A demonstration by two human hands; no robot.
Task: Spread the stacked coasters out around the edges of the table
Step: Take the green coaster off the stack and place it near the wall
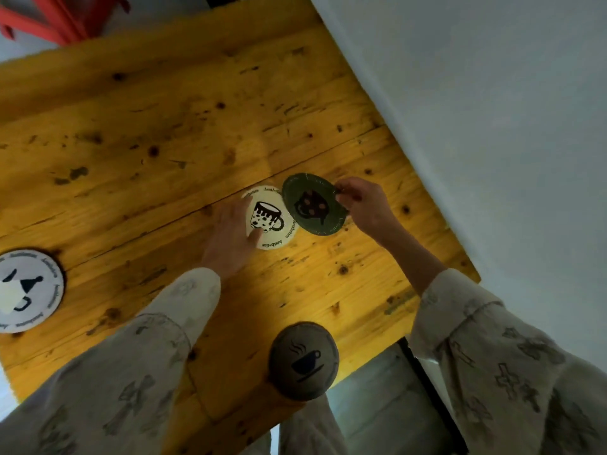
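We pinch round dark-green cat coaster (313, 204) in right hand (363, 205) | left hand (231, 236) presses round cream mug-print coaster (270, 219) | yellow pine table (164, 142)

Both arms wear long, loose sleeves of pale beige-grey fabric, the left sleeve (138, 349) and the right sleeve (499, 359) alike. Faded dark grey motifs, cross-like and bow-like shapes, are printed all over the cloth. Each cuff hangs wide and ends short of the wrist. Raised seams cross the sleeves. The left hand (230, 238) and right hand (364, 205) are bare, without rings.
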